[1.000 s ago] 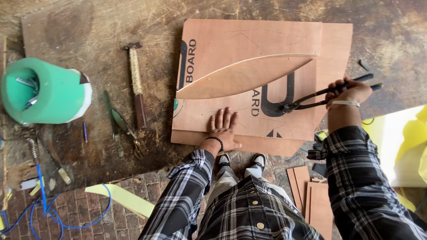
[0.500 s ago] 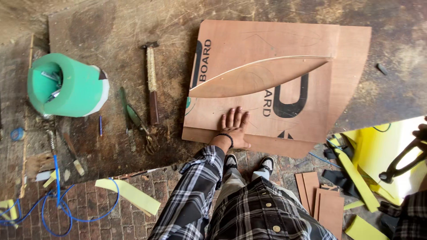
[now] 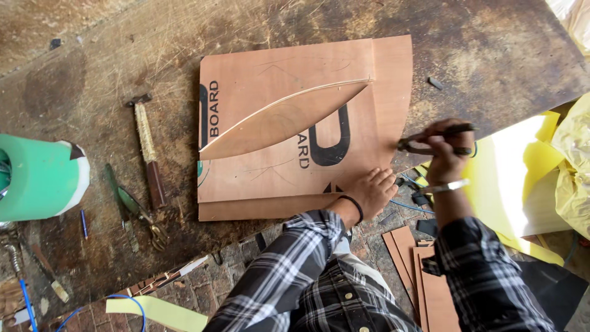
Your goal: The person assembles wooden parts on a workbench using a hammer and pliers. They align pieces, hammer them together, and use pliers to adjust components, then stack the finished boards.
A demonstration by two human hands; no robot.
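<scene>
We note the brown board sheet (image 3: pixel 295 110) lying flat on the worn wooden bench (image 3: pixel 491 55), near the middle of the view, with a leaf-shaped cut-out piece (image 3: pixel 279 120) resting on top of it, pointed ends running from near left to far right. The left hand (image 3: pixel 372 190) lies palm down on the near right corner of the sheet, fingers spread flat and gripping nothing. The right hand (image 3: pixel 442 154) sits just off the sheet's right edge, fingers closed around the handles of dark shears (image 3: pixel 430 141), whose tip meets that edge; we cannot tell whether the blades are open. To the left of the sheet a hammer (image 3: pixel 147 154) lies on the bench, and beside it a green-handled tool (image 3: pixel 129 203). Farther left stands a green cylinder (image 3: pixel 40 178). On the right, yellow sheet material (image 3: pixel 522 166) hangs past the bench. Nearer, brown strips (image 3: pixel 424 264) lie on the brick floor (image 3: pixel 233 258).
</scene>
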